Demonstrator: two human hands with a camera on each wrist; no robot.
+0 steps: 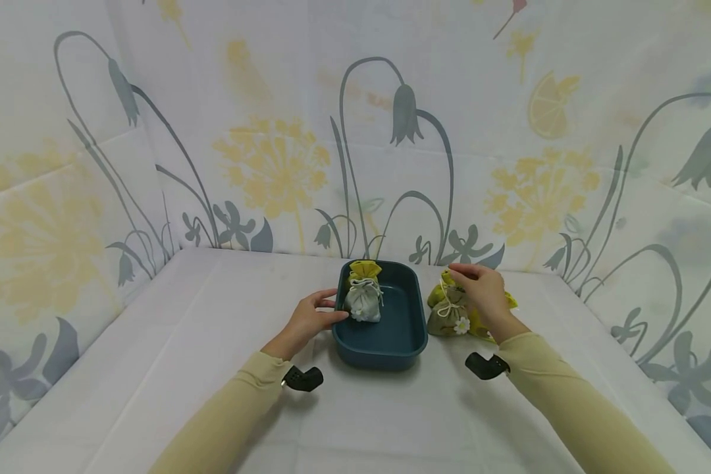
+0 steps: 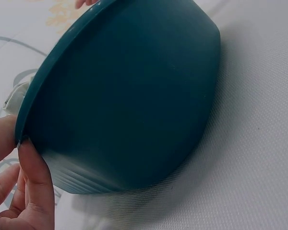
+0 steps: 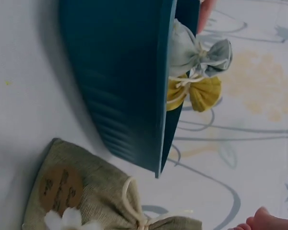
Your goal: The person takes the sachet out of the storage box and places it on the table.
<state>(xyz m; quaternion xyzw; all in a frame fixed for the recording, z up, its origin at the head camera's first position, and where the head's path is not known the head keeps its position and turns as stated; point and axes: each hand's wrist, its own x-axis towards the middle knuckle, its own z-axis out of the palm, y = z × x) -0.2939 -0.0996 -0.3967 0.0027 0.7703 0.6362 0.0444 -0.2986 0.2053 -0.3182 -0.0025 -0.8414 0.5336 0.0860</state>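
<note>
My left hand (image 1: 311, 316) grips the left rim of a dark blue rectangular tub (image 1: 382, 352), thumb and fingers on either side of the rim in the left wrist view. Inside the tub, a pale grey drawstring pouch (image 1: 364, 303) stands at the left, with a yellow pouch (image 1: 364, 268) behind it. My right hand (image 1: 486, 289) is over the pouches right of the tub, fingertips bent close above an olive-brown drawstring pouch (image 1: 448, 315) with a white flower. Whether these fingers pinch a pouch, I cannot tell. In the right wrist view, the brown pouch (image 3: 101, 187) bears a round label.
More yellow-green pouches (image 1: 480, 327) sit beside and behind the brown one, partly hidden by my right hand. A white cloth (image 1: 225, 316) covers the table. Behind it hangs a flower-printed backdrop (image 1: 272, 164). Both wrists carry a black device (image 1: 304, 379).
</note>
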